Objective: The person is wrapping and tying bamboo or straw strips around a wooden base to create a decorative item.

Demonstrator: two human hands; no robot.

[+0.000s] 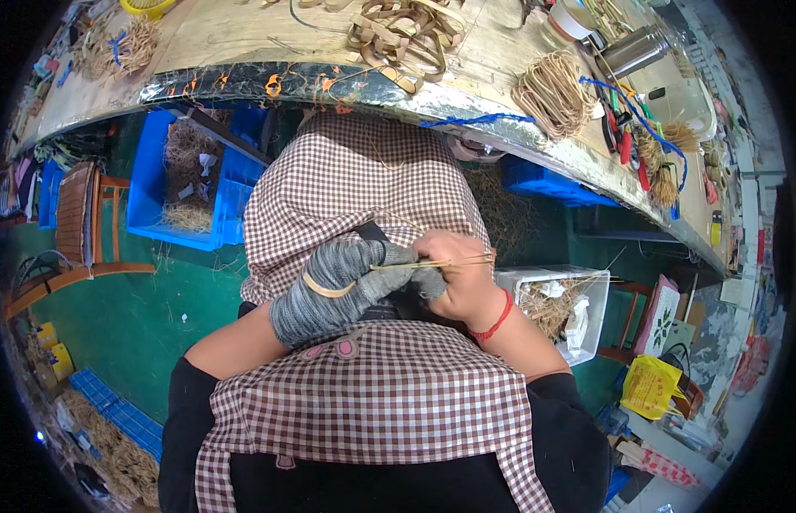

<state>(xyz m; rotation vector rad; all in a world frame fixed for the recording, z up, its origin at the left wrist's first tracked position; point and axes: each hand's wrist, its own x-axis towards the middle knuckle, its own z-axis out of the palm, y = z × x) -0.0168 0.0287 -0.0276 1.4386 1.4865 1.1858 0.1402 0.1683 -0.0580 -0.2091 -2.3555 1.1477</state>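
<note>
My left hand (342, 278), in a grey knitted glove with a tan band round it, is closed in front of my lap. Thin straw-coloured strands (432, 265) run from its fingers across to my right hand (458, 274). That hand is bare, with a red cord at the wrist, and its fingers are pinched on the strands close to the left fingertips. Grey fabric (428, 283) shows just below the right fingers; I cannot tell what it belongs to. A brown-checked apron (363, 179) spreads over my lap under both hands.
A worktable (287, 43) curves ahead, bearing coiled flat strips (406, 34), a strand bundle (556, 92), a metal cup (635, 53) and red-handled tools (624, 145). Below stand a blue crate (150, 188) at left and a white bin (596, 316) of scraps at right. A chair (94, 222) stands left.
</note>
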